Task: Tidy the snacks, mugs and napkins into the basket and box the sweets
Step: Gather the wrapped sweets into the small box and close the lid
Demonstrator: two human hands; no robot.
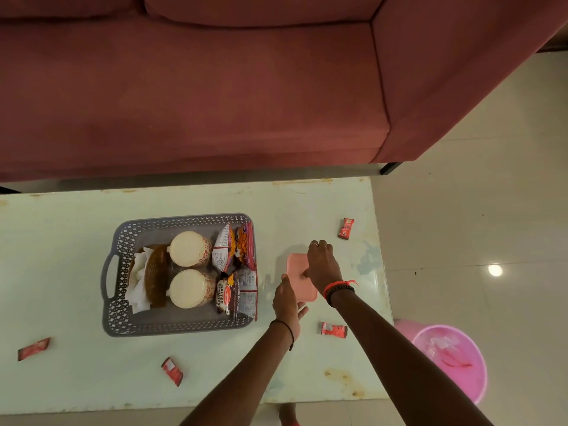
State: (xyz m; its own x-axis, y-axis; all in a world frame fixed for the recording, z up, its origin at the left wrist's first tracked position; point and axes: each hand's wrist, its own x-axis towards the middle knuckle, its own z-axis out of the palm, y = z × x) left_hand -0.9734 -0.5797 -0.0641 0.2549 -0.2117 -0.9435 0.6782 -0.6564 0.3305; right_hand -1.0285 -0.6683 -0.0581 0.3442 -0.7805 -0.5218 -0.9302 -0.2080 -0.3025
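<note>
Reaching forward over the table (76, 241), both arms stretched from the lower edge toward a small pink box (296, 269) lying just right of the basket (181, 221). The right hand (322, 265) lay palm down across the top of the box, fingers curled over its far edge, a ring on one finger and red and black bands at the wrist. The left hand (287, 302) was set against the near left side of the box, fingers bent round its edge, a thin dark band at the wrist. Whether either hand was truly clamped on the box or only resting on it could not be told.

The grey basket held two mugs (190, 249) turned upside down in the middle, white napkins (138, 281) along the left side, and snack packets (236, 272) stacked on the right, one marked salted peanuts.

Four red sweets lay loose on the table: one (346, 229) beyond the right hand, one (334, 329) near the right forearm, one (172, 371) well left of the left arm, and one (33, 348) near the left edge. A pink bucket (455, 361) stood on the floor beside the table.
</note>
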